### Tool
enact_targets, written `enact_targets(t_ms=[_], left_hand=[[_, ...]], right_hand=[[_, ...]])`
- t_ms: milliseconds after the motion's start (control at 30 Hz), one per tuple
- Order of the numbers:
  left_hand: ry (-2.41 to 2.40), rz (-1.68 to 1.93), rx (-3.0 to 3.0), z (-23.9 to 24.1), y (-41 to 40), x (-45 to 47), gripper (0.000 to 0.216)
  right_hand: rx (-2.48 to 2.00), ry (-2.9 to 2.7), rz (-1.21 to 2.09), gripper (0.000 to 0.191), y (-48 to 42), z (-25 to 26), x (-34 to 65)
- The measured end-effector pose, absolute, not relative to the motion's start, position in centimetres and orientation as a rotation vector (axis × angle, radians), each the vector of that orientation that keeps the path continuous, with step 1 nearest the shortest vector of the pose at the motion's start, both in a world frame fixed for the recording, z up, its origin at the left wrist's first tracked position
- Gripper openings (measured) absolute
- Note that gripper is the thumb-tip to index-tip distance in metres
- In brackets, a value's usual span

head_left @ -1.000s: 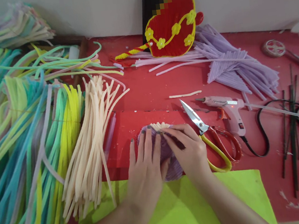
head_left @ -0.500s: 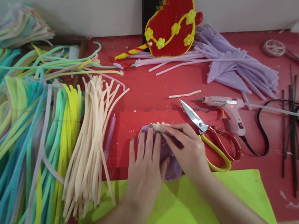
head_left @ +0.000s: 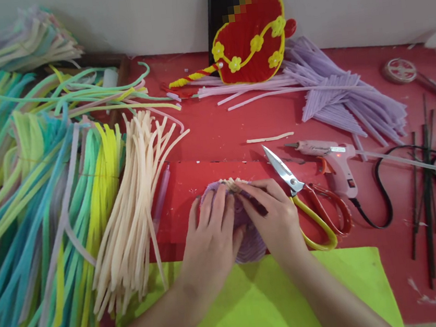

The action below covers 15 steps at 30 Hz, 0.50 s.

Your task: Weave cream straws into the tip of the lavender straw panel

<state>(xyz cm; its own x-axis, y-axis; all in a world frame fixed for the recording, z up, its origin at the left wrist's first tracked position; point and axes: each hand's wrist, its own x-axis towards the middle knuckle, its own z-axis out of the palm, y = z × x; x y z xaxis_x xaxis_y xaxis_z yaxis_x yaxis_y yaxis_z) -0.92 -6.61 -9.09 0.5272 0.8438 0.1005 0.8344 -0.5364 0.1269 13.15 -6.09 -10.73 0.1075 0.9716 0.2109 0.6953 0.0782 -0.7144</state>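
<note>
The purple piece (head_left: 250, 244) looks fuzzy, the scissor blades (head_left: 279, 165) glossy metal

- Left hand (head_left: 209, 238) rested on purple piece (head_left: 251, 246), fingers bent.
- Right hand (head_left: 273, 217) had fingertips bunched at cream trim (head_left: 230, 183), purple piece's far edge.
- Scissors (head_left: 293, 185) lay just right of purple piece; glue gun (head_left: 333, 156) sat farther right.
- Cream stems (head_left: 131, 215) lay left of purple piece.
- Yellow-green sheet (head_left: 277, 303) lay on its near side.
- Red flowered piece (head_left: 248, 36) was well beyond it.
</note>
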Motion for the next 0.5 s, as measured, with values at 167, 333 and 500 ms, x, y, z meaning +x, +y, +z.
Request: enact_targets(t_ms=[167, 333, 500], left_hand=[[1.505, 0.212, 2.696, -9.12, -6.79, -0.72, 0.043], [1.505, 0.203, 2.69, -9.16, -6.83, -0.69, 0.043], [1.495, 0.246, 2.697, -9.25, -6.69, -0.73, 0.042]], right_hand=[[-1.683, -1.635, 0.494, 0.027, -6.04, -10.72, 13.11], [-1.681, -1.632, 0.497, 0.025, -6.04, -10.69, 13.03], [-1.692, -1.644, 0.487, 0.026, -6.06, -10.8, 13.1]])
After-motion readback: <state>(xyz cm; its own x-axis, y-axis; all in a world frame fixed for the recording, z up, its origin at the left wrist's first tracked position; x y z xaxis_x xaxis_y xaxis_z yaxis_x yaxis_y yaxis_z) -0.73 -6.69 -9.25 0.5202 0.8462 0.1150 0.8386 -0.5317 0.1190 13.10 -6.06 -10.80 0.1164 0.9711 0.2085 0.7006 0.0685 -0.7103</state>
